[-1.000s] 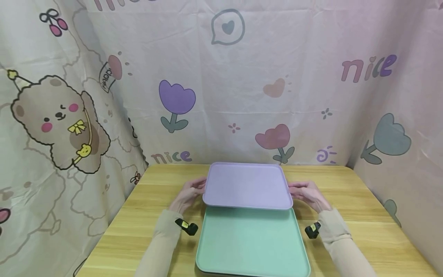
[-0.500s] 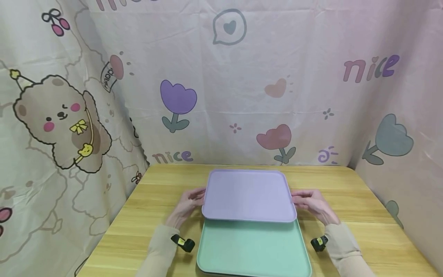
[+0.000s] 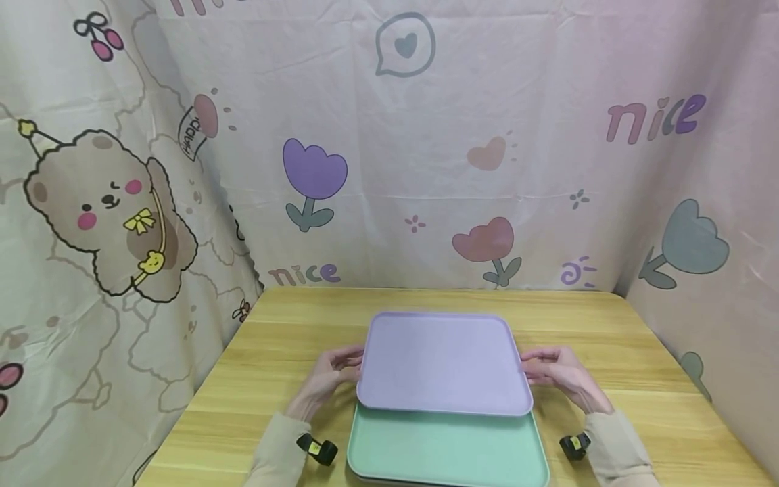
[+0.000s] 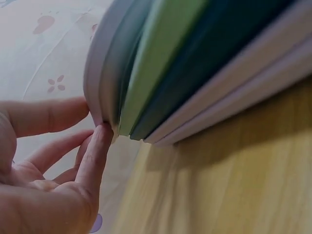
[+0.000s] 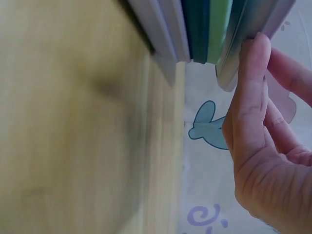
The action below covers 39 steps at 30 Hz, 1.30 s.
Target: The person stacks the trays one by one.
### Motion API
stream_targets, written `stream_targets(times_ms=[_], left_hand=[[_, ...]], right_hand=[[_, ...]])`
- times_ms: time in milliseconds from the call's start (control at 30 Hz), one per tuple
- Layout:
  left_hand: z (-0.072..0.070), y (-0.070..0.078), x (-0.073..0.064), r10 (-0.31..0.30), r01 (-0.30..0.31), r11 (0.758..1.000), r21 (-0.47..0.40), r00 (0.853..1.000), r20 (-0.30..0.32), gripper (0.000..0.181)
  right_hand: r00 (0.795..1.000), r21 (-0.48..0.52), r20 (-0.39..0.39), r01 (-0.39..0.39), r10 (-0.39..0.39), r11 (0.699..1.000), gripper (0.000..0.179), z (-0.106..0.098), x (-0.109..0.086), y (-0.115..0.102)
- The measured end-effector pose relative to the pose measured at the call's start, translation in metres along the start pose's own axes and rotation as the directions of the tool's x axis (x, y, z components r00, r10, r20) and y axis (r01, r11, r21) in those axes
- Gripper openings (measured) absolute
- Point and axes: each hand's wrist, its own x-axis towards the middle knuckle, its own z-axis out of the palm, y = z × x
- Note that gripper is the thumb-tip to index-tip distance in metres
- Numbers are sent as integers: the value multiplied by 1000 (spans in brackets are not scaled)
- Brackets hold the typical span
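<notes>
Both hands hold a purple rectangular tray, which lies over the far part of a mint green tray in the head view. The left hand pinches its left edge between thumb and fingers. On the opposite edge, the right hand has the same kind of pinch. The left wrist view shows the purple tray's rim between the fingertips, beside the green tray's edge. Light-coloured tray edges lie beneath the green one. In the right wrist view, fingertips are right at the purple rim.
The trays stand on a wood-grain table, with bare wood on both sides of the stack. A patterned cloth hangs behind the table and along its sides. Small black cameras are strapped to the wrists.
The purple tray has come toward the person, held by both hands, and now covers more of the green tray. The green tray has stayed in place.
</notes>
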Motion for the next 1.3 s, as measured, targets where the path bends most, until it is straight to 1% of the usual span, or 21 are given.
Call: stream_targets(times_ms=[167, 267, 333, 433, 567, 633, 733, 800, 833, 867, 933, 1000, 1100, 1167, 1300], left_hand=[[2, -2, -5, 33, -34, 997, 69, 999, 22, 65], [2, -3, -8, 42, -45, 994, 98, 999, 29, 64], [2, -2, -10, 43, -46, 992, 114, 999, 29, 65], [3, -1, -13, 49, -53, 989, 138, 998, 27, 65], [6, 2, -15, 33, -35, 986, 166, 999, 15, 65], [7, 4, -14, 16, -13, 982, 189, 1000, -14, 64], [8, 7, -10, -10, 26, 973, 227, 997, -75, 60], [10, 8, -4, -26, 55, 970, 239, 992, -121, 58], [10, 8, -1, -34, 65, 969, 238, 990, -134, 58], [11, 8, 2, -39, 69, 971, 228, 990, -133, 59], [12, 7, 11, -51, 71, 979, 193, 993, -108, 62], [12, 4, 21, -53, 60, 987, 149, 997, -50, 67], [14, 0, 33, -63, 61, 994, 86, 998, 14, 73], [15, -2, 38, -65, 63, 996, 68, 998, 27, 74], [14, -2, 38, -70, 67, 995, 76, 997, 44, 71]], right_hand=[[1000, -37, 10, -18, 19, 999, 34, 2, -5, 3], [999, -61, 26, -26, 28, 998, 42, 3, -7, 3], [999, -84, 23, -28, 30, 996, 46, 5, -8, 3], [1000, -148, 0, -26, 27, 989, 49, 7, -11, 1], [1000, -247, -17, -9, 5, 969, 46, 10, -12, -1], [1000, -293, -26, -1, -7, 956, 44, 10, -12, -1], [997, -338, -75, -12, -15, 941, 42, 10, -9, -2], [992, -360, -118, -8, -37, 933, 45, 11, -5, -2], [990, -368, -130, 2, -53, 930, 48, 11, -3, -2], [988, -369, -139, 12, -68, 929, 52, 11, 1, -2], [987, -356, -137, 32, -86, 934, 59, 12, 8, -1], [990, -337, -115, 40, -83, 941, 64, 13, 15, 1], [994, -307, -95, 21, -53, 951, 67, 15, 25, 5], [995, -296, -93, 12, -41, 955, 66, 16, 29, 7], [996, -243, -76, 18, -38, 970, 64, 16, 30, 10]])
